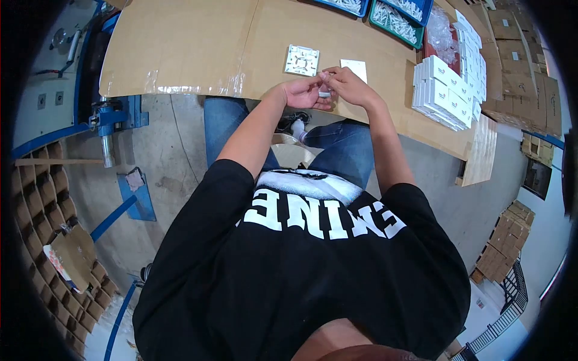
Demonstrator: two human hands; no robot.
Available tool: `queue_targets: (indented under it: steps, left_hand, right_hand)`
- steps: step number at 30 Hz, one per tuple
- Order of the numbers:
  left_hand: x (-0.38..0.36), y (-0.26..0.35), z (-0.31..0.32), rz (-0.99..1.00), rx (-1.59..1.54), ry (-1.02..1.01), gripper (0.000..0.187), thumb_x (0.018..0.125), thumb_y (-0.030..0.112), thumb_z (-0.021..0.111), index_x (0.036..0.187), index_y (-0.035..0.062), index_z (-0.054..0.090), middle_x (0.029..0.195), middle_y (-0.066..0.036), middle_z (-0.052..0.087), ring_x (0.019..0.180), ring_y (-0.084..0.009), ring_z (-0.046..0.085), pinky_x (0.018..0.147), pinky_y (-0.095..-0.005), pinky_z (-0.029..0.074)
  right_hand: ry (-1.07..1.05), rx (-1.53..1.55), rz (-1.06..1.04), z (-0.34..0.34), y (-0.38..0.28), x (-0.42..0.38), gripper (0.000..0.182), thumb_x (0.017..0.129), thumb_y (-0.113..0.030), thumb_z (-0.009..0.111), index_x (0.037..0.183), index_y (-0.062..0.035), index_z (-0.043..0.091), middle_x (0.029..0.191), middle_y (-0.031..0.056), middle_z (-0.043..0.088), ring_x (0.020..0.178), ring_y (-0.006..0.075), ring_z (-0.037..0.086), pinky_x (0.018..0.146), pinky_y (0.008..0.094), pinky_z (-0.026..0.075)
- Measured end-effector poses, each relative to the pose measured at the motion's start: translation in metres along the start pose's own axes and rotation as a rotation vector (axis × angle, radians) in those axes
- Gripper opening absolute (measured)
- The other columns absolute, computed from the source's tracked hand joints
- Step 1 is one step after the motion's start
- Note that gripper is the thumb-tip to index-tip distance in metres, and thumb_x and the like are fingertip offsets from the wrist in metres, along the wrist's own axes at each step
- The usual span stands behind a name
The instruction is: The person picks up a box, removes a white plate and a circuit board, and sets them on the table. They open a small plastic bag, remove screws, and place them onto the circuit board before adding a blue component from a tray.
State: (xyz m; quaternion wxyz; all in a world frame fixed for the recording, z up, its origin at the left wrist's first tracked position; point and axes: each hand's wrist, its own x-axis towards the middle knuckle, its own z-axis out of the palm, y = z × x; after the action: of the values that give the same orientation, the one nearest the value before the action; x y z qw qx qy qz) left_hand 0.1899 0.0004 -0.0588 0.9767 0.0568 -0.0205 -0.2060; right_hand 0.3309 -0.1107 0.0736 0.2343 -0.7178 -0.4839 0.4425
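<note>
My left hand (303, 94) is palm up at the table's front edge, its fingers curled around a small white piece (324, 94). Against its fingertips, my right hand (350, 88) has thumb and fingers pinched together; whatever lies between them is too small to make out. Just beyond my hands sits an open square white case (301, 60) with small dark and metallic parts inside. A flat white square box or lid (354, 69) lies behind my right hand, partly covered by it.
Cardboard covers the table (192, 48). At the back, a green bin (394, 27) and blue bins (346, 5) hold many small white pieces. Stacked white boxes (445, 90) stand on the right, beside a red bin (432, 54) with clear plastic. A blue metal clamp (117, 120) is at the left.
</note>
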Motion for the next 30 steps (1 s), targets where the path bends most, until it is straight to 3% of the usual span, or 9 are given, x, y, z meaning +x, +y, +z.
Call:
queue_targets:
  steps: [3,5,17,21,24,25,28,29,30]
  left_hand:
    - [0.000,0.001,0.002,-0.003,0.012,0.008,0.045,0.107,0.047,0.041,0.131,0.0117,0.055,0.121,-0.009,0.063,0.115,-0.0289,0.059,0.112,-0.0474,0.042]
    - [-0.001,0.001,0.005,-0.006,0.029,0.044,0.044,0.107,0.047,0.041,0.130,0.0118,0.056,0.122,-0.009,0.063,0.116,-0.0296,0.059,0.112,-0.0475,0.042]
    - [-0.001,0.004,0.008,0.027,0.039,0.005,0.044,0.105,0.046,0.048,0.129,0.0116,0.058,0.120,-0.009,0.065,0.117,-0.0297,0.059,0.112,-0.0478,0.042]
    - [-0.001,0.000,0.016,0.007,0.034,0.084,0.042,0.106,0.042,0.048,0.133,0.0110,0.056,0.114,-0.005,0.065,0.105,-0.0225,0.063,0.109,-0.0440,0.045]
    - [0.003,0.002,0.001,-0.040,0.031,0.034,0.046,0.106,0.043,0.048,0.136,0.0087,0.054,0.117,-0.005,0.065,0.108,-0.0223,0.062,0.111,-0.0431,0.043]
    - [0.000,0.000,0.015,-0.033,0.060,0.156,0.052,0.106,0.044,0.047,0.141,0.0065,0.051,0.106,-0.002,0.062,0.096,-0.0181,0.061,0.104,-0.0386,0.045]
    - [0.001,0.004,0.009,-0.066,0.026,0.008,0.056,0.104,0.048,0.049,0.143,0.0076,0.050,0.095,0.003,0.059,0.091,-0.0143,0.059,0.098,-0.0347,0.046]
    - [-0.001,0.004,0.023,-0.058,0.065,0.117,0.059,0.104,0.050,0.048,0.144,0.0078,0.050,0.088,0.005,0.050,0.079,-0.0104,0.050,0.089,-0.0310,0.045]
    - [-0.001,0.004,0.026,-0.059,0.069,0.118,0.059,0.104,0.050,0.048,0.144,0.0078,0.050,0.088,0.005,0.050,0.079,-0.0104,0.050,0.089,-0.0310,0.045]
  right_hand:
    - [0.032,-0.073,-0.107,-0.003,0.006,0.002,0.051,0.106,-0.037,0.050,0.103,0.0089,0.072,0.126,0.0196,0.064,0.082,0.0215,0.065,0.075,0.0328,0.054]
    - [0.081,-0.030,-0.116,-0.002,0.003,-0.001,0.051,0.104,-0.039,0.053,0.110,0.0086,0.071,0.117,0.0233,0.069,0.092,0.0288,0.069,0.083,0.0359,0.055]
    - [-0.012,0.014,0.005,-0.016,-0.001,-0.007,0.034,0.100,-0.028,0.061,0.109,0.0032,0.073,0.124,0.0173,0.068,0.097,0.0230,0.068,0.085,0.0329,0.053]
    - [0.050,-0.064,-0.133,-0.033,0.020,0.000,0.028,0.097,-0.022,0.064,0.107,0.0023,0.073,0.124,0.0143,0.068,0.101,0.0192,0.066,0.087,0.0324,0.052]
    - [-0.101,-0.013,-0.105,-0.049,0.000,0.004,0.022,0.094,-0.017,0.064,0.099,0.0018,0.074,0.120,0.0153,0.070,0.108,0.0207,0.066,0.092,0.0330,0.051]
    - [-0.123,0.003,-0.086,-0.054,-0.005,0.007,0.021,0.094,-0.015,0.063,0.097,0.0021,0.074,0.116,0.0146,0.072,0.105,0.0205,0.066,0.092,0.0329,0.051]
    - [-0.112,0.020,-0.075,-0.075,0.012,0.041,0.020,0.093,-0.014,0.063,0.096,0.0022,0.073,0.108,0.0126,0.074,0.100,0.0199,0.068,0.090,0.0330,0.052]
    - [-0.086,0.026,-0.076,-0.086,0.024,0.060,0.020,0.093,-0.015,0.064,0.097,0.0020,0.074,0.104,0.0112,0.075,0.097,0.0196,0.068,0.089,0.0332,0.052]
    - [0.075,-0.009,-0.069,-0.096,0.032,0.076,0.021,0.093,-0.017,0.065,0.099,0.0005,0.074,0.101,0.0118,0.075,0.095,0.0214,0.069,0.087,0.0337,0.052]
